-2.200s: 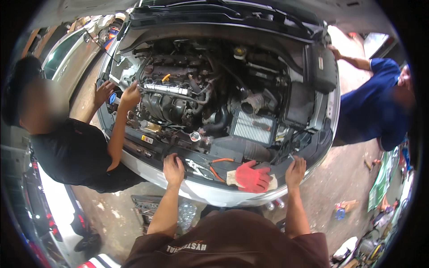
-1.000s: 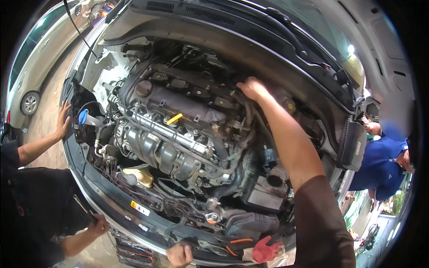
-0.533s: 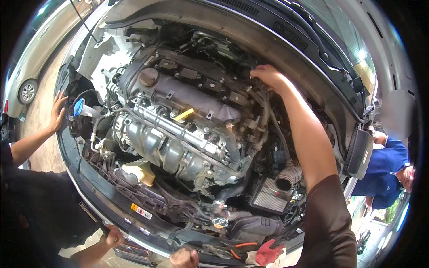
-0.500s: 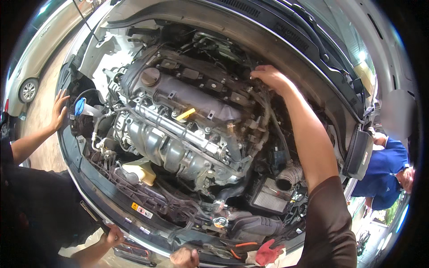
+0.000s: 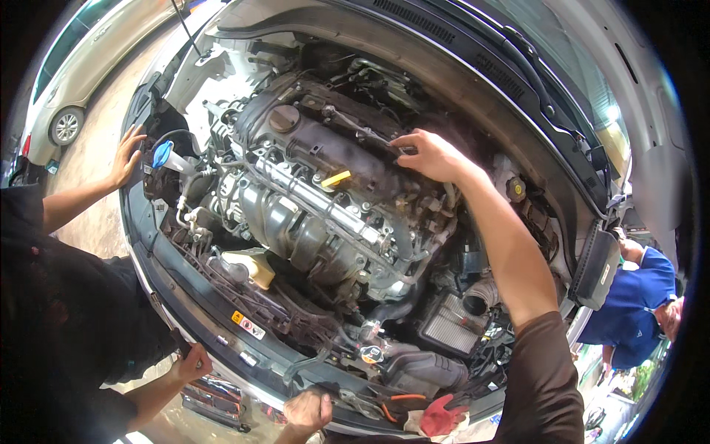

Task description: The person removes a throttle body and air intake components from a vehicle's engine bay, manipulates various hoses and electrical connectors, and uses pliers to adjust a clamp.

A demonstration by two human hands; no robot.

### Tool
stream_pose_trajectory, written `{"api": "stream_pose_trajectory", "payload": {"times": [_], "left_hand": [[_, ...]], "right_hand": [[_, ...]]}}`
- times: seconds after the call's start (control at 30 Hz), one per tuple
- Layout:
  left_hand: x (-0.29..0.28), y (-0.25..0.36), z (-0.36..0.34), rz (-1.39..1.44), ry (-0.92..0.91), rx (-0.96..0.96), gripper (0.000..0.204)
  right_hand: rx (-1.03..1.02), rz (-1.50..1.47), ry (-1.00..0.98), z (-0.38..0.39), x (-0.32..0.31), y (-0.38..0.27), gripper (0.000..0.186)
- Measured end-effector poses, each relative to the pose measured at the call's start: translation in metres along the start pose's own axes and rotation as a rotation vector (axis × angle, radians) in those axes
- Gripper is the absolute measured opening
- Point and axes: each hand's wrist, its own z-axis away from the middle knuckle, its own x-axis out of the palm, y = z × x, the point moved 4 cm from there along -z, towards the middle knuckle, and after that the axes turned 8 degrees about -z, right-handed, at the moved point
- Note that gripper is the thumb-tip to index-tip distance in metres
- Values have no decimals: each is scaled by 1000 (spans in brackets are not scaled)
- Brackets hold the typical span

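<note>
My right hand [image 5: 427, 154] reaches over the back right of the engine cover [image 5: 333, 155], its fingers closed around one end of a silver wrench [image 5: 359, 129]. The wrench lies lengthwise over the rear of the cover, its rounded head pointing left toward the oil filler cap [image 5: 284, 118]. Low in the picture my left hand [image 5: 308, 411] is a fist at the front edge of the engine bay; what it holds, if anything, is hidden. A yellow dipstick handle [image 5: 336, 178] sticks up at the front of the cover.
A co-worker's spread hand [image 5: 127, 157] rests by the blue reservoir cap [image 5: 163, 154]; their other hand [image 5: 194, 362] grips a black-handled tool. Orange-handled pliers [image 5: 407, 397] and a red glove [image 5: 442, 416] lie at the front. An air filter [image 5: 450, 325] sits exposed beside my right arm.
My right hand has moved left and slightly toward me, from the engine's far right corner onto the cover. The silver wrench now shows in it. The whole view has shifted a little.
</note>
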Motion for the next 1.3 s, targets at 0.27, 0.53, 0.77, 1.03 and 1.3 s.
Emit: {"api": "stream_pose_trajectory", "payload": {"times": [0.27, 0.53, 0.77, 1.03, 1.3], "left_hand": [[2, -2, 9, -22, -61, -50, 22], [1, -4, 16, -61, 4, -75, 31], [-6, 4, 18, -73, 91, -124, 36], [1, 13, 28, 76, 181, -265, 31], [55, 252, 59, 678, -155, -317, 29]], "right_hand": [[-19, 308, 98, 1, 37, 1, 52], [6, -96, 465, 105, -26, 4, 78], [316, -419, 721, 351, 5, 50, 54], [422, -989, 807, 580, 178, 67, 28], [330, -1760, 125, 631, 244, -9, 27]]}}
